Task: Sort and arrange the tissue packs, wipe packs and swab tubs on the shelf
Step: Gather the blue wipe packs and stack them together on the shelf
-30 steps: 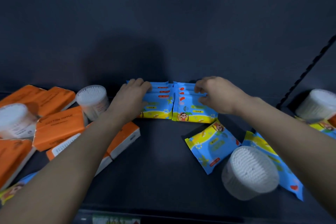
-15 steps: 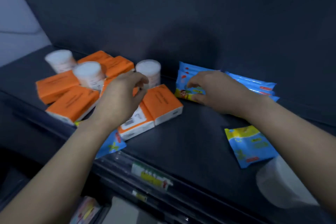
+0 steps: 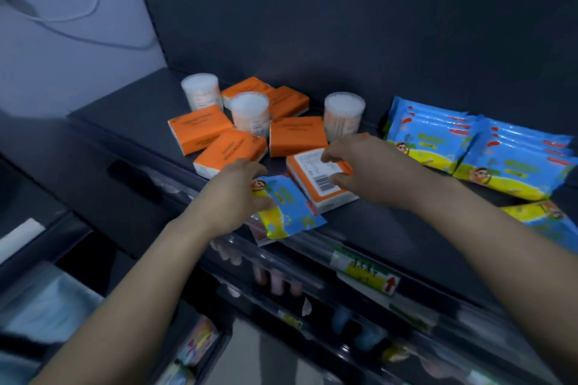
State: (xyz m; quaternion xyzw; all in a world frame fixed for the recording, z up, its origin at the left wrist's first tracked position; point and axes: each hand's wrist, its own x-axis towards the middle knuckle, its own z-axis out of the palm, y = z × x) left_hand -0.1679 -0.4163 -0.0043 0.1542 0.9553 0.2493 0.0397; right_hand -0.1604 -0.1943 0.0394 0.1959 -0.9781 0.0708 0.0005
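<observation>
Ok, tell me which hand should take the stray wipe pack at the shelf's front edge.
Left. The left hand holds the stray wipe pack by its left end, while the right hand is busy gripping the label-up tissue pack beside it.

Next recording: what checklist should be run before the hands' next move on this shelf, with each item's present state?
1. Left hand grips blue-and-yellow plastic wipe pack: ok.
2. Right hand hold on orange label-up tissue pack: cannot tell; fingertips rest on its label.
3. Wipe pack free of tissue pack: not ok, overlapped.
4. Wipe pack fully on dark shelf: not ok, overhangs front.
5. Three white swab tubs upright: ok.
</observation>
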